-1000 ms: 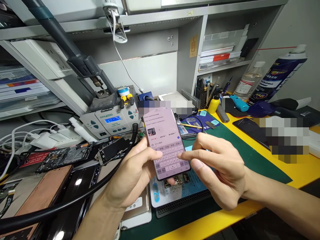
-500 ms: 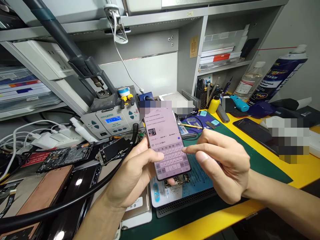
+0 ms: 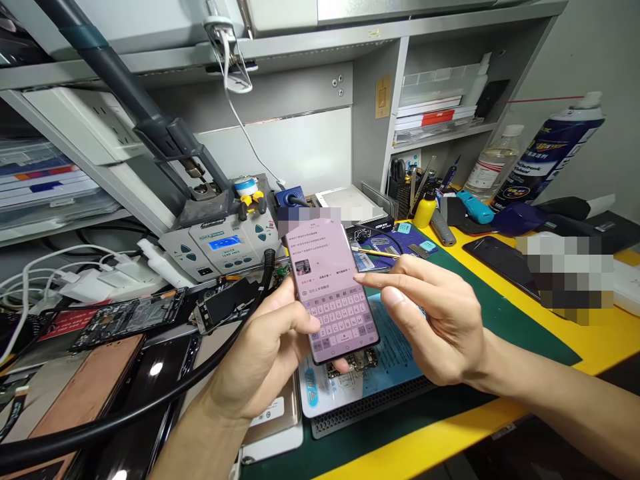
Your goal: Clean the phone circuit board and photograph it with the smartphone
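My left hand (image 3: 270, 347) is wrapped round the left side of a phone (image 3: 333, 263), its thumb over the left edge of the lit screen and a fingertip showing under the lower edge. The screen shows lines of text, a small picture and a keyboard. At the phone's right side, my right hand (image 3: 435, 320) points its index finger at the screen just above the keyboard. Its thumb is apart from that finger, the others are curled, and it holds nothing. Below the phone, a circuit board (image 3: 353, 363) lies on a blue and white pad (image 3: 395, 360), partly hidden.
A soldering station (image 3: 225, 243) stands behind at the left, with a thick black cable (image 3: 200, 370) curving across the left front. Opened phones (image 3: 117, 317) lie at the left. A black phone (image 3: 505, 267), a spray can (image 3: 550, 157) and a clear bottle (image 3: 493, 163) are at the right.
My right hand has moved left and a little up, its index fingertip going from the keyboard's right edge to above the keys. My left thumb has drawn back slightly left.
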A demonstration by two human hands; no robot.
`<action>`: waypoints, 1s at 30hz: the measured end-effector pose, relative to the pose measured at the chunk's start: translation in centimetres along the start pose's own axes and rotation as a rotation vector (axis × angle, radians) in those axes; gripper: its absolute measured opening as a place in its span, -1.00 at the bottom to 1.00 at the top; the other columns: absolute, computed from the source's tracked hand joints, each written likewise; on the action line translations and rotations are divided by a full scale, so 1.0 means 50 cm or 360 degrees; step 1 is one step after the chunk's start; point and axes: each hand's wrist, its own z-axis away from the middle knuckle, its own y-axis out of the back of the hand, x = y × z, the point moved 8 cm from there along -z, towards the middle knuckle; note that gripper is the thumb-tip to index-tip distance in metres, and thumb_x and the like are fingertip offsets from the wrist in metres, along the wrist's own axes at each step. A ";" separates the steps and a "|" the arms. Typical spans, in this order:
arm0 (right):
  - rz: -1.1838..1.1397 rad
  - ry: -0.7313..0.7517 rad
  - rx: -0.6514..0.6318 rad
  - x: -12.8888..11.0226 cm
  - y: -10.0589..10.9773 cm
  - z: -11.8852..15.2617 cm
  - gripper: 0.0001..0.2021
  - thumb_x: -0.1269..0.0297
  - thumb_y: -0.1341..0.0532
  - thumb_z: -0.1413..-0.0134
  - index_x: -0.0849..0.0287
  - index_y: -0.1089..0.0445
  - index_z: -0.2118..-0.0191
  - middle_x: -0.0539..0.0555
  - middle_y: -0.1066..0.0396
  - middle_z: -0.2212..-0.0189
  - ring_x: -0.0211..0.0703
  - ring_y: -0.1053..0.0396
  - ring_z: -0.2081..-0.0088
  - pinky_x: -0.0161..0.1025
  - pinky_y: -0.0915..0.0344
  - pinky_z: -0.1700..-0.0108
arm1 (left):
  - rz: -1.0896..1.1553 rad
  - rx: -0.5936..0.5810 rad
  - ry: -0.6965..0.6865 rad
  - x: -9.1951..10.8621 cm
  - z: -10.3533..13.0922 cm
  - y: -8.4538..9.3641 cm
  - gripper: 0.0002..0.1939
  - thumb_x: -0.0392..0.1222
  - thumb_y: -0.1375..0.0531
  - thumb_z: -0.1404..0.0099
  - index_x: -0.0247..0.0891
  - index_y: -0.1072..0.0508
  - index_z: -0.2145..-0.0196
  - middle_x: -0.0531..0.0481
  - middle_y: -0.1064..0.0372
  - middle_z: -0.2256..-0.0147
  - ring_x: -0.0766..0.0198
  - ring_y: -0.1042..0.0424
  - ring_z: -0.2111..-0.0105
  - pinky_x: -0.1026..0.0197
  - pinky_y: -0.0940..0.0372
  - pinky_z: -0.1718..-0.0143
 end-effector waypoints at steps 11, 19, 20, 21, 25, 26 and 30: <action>-0.0007 -0.0040 0.0045 0.002 0.005 -0.002 -0.72 0.54 -0.14 -0.29 0.39 -0.62 0.09 0.01 -0.29 0.54 -0.19 -0.23 0.50 -0.22 -0.17 0.48 | 0.0025 -0.0062 -0.0007 0.002 -0.001 0.004 -0.05 -0.35 -0.19 -0.21 0.10 -0.04 -0.49 -0.15 -0.41 -0.25 -0.05 -0.54 0.07 0.03 -0.58 0.37; -0.0038 -0.0075 0.0084 0.005 0.005 -0.003 -0.74 0.53 -0.14 -0.28 0.37 -0.62 0.16 0.02 -0.29 0.55 -0.20 -0.24 0.51 -0.22 -0.17 0.48 | 0.0081 -0.0062 -0.0027 0.007 -0.002 0.003 -0.07 -0.35 -0.16 -0.19 0.02 -0.05 -0.48 -0.14 -0.44 -0.22 -0.03 -0.55 0.08 0.01 -0.57 0.30; -0.0042 -0.0078 0.0084 0.005 0.005 -0.003 -0.74 0.53 -0.14 -0.28 0.37 -0.62 0.16 0.01 -0.28 0.55 -0.20 -0.24 0.51 -0.22 -0.17 0.47 | 0.0081 -0.0070 -0.0029 0.007 -0.002 0.002 -0.08 -0.34 -0.16 -0.19 0.02 -0.06 -0.47 -0.15 -0.44 -0.22 -0.05 -0.55 0.08 -0.01 -0.57 0.31; -0.0045 -0.0086 0.0082 0.006 0.004 -0.002 -0.74 0.53 -0.14 -0.28 0.37 -0.62 0.16 0.01 -0.28 0.55 -0.20 -0.24 0.51 -0.22 -0.17 0.47 | 0.0083 -0.0075 -0.0031 0.007 -0.002 0.001 -0.08 -0.34 -0.16 -0.19 0.02 -0.06 -0.47 -0.16 -0.43 -0.23 -0.06 -0.55 0.08 -0.04 -0.57 0.32; -0.0052 -0.0131 0.0082 0.010 0.003 -0.001 -0.73 0.54 -0.13 -0.30 0.38 -0.62 0.16 -0.01 -0.25 0.56 -0.21 -0.24 0.52 -0.22 -0.16 0.46 | 0.0087 -0.0067 -0.0040 0.007 -0.006 0.004 -0.11 -0.32 -0.16 -0.18 0.03 -0.11 -0.45 -0.16 -0.41 -0.25 -0.10 -0.55 0.07 -0.10 -0.58 0.30; -0.0054 -0.0137 0.0088 0.011 0.003 0.000 -0.73 0.54 -0.13 -0.31 0.38 -0.62 0.17 -0.01 -0.25 0.56 -0.22 -0.24 0.52 -0.22 -0.17 0.46 | 0.0082 -0.0064 -0.0039 0.007 -0.006 0.005 -0.12 -0.31 -0.16 -0.18 0.03 -0.12 -0.45 -0.16 -0.41 -0.25 -0.11 -0.55 0.07 -0.11 -0.58 0.30; -0.0053 -0.0156 0.0088 0.021 0.008 -0.002 -0.73 0.52 -0.13 -0.32 0.30 -0.61 0.24 -0.01 -0.26 0.56 -0.22 -0.24 0.51 -0.21 -0.16 0.45 | 0.0029 -0.0036 -0.0067 0.012 -0.007 0.013 -0.16 -0.32 -0.14 -0.18 -0.03 -0.16 -0.42 -0.17 -0.45 -0.19 -0.11 -0.55 0.09 -0.13 -0.57 0.32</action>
